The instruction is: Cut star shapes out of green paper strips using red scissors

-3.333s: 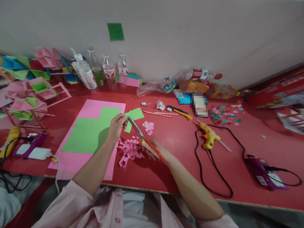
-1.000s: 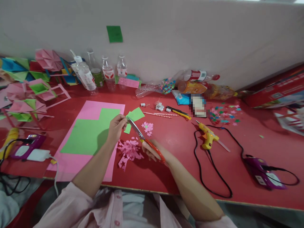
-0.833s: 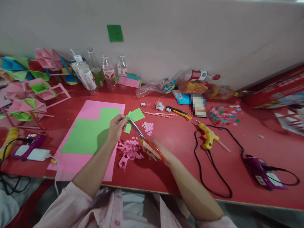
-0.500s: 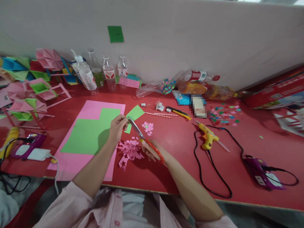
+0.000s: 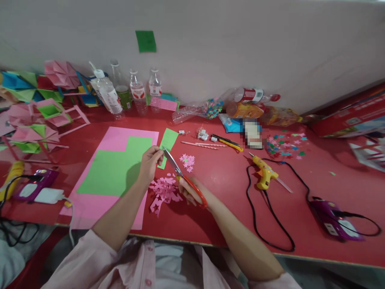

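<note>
My left hand (image 5: 150, 161) pinches a small green paper piece (image 5: 169, 139) near its lower end. The orange-handled scissors (image 5: 192, 185) are in my right hand (image 5: 190, 193), their blades pointing up and left, with the tips at the green piece beside my left fingertips. Another bit of green paper (image 5: 162, 163) shows below those fingertips. Just under the blades lie pink paper scraps (image 5: 165, 189) with star cut-outs. Small pink stars (image 5: 187, 162) are heaped to the right of the blades. Large green paper (image 5: 105, 172) rests on a pink sheet (image 5: 112, 136) left of my left hand.
A yellow glue gun (image 5: 264, 173) with a looping black cable lies at right, near a purple power box (image 5: 333, 218). Behind are a utility knife (image 5: 227, 142), plastic bottles (image 5: 137, 94) and loose stars (image 5: 287, 145). Folded-paper lanterns (image 5: 33, 120) fill the left side.
The green piece in my left hand has turned, its far end now pointing more upward and reaching less to the right. Both hands and the scissors stay in nearly the same place.
</note>
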### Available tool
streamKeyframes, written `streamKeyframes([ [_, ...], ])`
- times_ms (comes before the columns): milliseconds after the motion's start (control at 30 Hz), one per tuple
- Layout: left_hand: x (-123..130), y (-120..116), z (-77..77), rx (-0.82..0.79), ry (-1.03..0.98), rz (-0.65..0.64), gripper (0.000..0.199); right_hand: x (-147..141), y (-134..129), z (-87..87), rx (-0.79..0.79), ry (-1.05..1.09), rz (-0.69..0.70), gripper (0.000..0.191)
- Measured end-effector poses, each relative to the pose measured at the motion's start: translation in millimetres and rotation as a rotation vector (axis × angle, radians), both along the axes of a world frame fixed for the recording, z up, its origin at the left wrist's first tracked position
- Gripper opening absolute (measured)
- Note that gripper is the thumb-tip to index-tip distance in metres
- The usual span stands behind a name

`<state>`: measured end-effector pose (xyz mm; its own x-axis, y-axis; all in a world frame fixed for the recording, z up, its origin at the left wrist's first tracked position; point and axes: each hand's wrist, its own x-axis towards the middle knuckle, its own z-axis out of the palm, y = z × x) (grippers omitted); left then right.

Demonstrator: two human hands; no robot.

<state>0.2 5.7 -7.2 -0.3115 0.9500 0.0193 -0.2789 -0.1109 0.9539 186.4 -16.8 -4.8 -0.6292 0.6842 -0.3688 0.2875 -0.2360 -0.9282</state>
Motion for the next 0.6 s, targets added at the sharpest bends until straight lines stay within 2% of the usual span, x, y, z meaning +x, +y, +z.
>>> streamKeyframes([
  [333, -3, -1, 1.5, 0.001, -0.024, -0.037, 0.017, 4, 2, 3.9, 0.023, -0.039, -0.013, 0.052],
  [600, -9, -1, 4.3, -0.018, -0.078, -0.034, 0.014, 12, 7, 2.2, 0.017, -0.054, 0.073, 0.049],
])
